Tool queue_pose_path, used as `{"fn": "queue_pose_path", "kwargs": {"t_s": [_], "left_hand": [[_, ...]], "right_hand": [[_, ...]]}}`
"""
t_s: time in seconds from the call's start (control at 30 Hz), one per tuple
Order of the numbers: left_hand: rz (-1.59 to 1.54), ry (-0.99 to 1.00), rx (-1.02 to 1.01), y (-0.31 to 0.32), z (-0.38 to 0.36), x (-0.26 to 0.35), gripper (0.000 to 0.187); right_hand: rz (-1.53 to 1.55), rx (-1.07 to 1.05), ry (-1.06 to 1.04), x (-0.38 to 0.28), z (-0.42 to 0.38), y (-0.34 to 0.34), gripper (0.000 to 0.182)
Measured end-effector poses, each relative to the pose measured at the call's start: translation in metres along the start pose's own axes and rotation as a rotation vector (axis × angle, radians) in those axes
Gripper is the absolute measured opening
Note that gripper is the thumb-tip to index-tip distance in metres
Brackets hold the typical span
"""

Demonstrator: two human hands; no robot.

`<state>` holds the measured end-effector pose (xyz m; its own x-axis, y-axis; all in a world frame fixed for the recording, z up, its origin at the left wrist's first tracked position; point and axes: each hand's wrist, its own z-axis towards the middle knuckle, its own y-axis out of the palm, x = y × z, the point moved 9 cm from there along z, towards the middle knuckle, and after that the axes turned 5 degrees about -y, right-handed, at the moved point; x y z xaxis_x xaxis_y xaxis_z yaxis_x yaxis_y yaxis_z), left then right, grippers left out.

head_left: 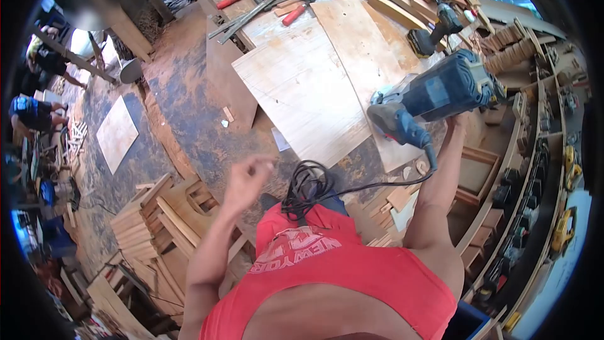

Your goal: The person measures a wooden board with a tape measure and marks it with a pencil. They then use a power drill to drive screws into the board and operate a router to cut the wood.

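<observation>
My right hand (458, 123) grips a blue corded power tool, probably a router (440, 88), from below; the tool hides most of the fingers. It is held above the right side of the pale plywood sheets (308, 88). A black cord (377, 185) runs from its grip to a coiled bundle (308, 186) in front of my red shirt. My left hand (247, 181) is raised left of the coil, apart from it. Its fingers are loosely curled and nothing shows in them.
Red-handled bar clamps (270, 3) and a cordless drill (440, 28) lie beyond the plywood. Stacked wooden parts (160, 226) stand at lower left. Shelves with tools (525, 201) line the right. People (38, 113) are at the far left.
</observation>
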<state>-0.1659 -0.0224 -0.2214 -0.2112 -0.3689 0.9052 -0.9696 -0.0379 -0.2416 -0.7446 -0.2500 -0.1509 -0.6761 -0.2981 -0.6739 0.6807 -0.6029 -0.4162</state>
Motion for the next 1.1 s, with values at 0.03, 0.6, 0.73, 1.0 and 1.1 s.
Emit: {"fn": "queue_pose_path", "kwargs": {"t_s": [0.03, 0.6, 0.73, 1.0, 1.1], "left_hand": [[0.098, 0.106, 0.048, -0.019, 0.015, 0.015, 0.025], [1.059, 0.864, 0.074, 0.136, 0.442, 0.211, 0.054], [1.092, 0.743, 0.014, 0.183, 0.491, 0.205, 0.06], [1.019, 0.793, 0.054, 0.187, 0.503, 0.2, 0.061], [1.05, 0.792, 0.032, 0.188, 0.507, 0.198, 0.063]], "right_hand": [[-0.02, 0.016, 0.018, -0.006, -0.013, -0.005, 0.027], [-0.285, 0.229, 0.243, -0.12, -0.171, -0.037, 0.024], [-0.333, 0.223, 0.259, -0.126, -0.167, -0.034, 0.024], [-0.416, 0.244, 0.296, -0.135, -0.16, -0.052, 0.024], [-0.464, 0.271, 0.321, -0.146, -0.156, -0.06, 0.024]]}}
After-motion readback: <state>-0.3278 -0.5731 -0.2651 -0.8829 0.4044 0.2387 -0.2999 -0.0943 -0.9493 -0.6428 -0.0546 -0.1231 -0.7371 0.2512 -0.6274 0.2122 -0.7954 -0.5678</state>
